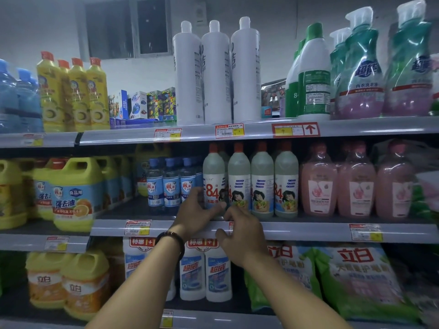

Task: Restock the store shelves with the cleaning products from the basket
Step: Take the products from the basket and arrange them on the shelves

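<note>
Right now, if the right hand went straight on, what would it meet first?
The right hand points at the second red-capped white bottle from the left on the middle shelf; fingertips look almost on its base, though depth is unclear.

1. Leftmost "84" bottle [213, 179]: pale translucent body, red cap, white-and-blue label with a red "84". It stands upright at the front of the middle shelf [308, 230], and the left hand [197, 210] grips it low down.
2. Three matching bottles [262, 181] stand upright in a close row just to its right.
</note>
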Action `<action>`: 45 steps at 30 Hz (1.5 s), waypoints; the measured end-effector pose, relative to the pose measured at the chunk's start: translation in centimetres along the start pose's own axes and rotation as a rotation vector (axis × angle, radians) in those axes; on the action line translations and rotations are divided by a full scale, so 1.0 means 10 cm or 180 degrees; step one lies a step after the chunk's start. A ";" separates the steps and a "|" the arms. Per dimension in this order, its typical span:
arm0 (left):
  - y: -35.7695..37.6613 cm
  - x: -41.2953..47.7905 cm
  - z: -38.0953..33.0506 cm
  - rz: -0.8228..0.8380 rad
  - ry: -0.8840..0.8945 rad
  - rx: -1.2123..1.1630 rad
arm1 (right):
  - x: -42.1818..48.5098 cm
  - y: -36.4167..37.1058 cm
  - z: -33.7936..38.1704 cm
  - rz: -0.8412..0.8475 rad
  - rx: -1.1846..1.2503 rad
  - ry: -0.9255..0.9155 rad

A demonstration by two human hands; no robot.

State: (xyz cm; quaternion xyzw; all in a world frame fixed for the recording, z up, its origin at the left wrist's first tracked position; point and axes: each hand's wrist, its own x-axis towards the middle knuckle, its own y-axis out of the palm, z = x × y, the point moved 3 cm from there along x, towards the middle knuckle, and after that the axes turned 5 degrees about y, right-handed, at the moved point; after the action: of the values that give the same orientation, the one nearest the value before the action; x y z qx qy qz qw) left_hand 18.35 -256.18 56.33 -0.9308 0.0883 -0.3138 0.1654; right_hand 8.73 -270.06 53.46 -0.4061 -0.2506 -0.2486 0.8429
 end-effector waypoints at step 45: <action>0.65 -0.41 -0.40 0.0262 -0.0285 -0.0367 | 0.98 -0.78 0.30 -0.0660 -0.0569 0.0303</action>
State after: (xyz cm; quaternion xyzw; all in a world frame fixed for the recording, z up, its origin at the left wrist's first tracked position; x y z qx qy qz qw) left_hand 12.23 -262.11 54.72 -0.9474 0.1370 -0.2592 0.1281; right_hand 10.58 -274.01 65.60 -0.4392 -0.2278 -0.3746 0.7841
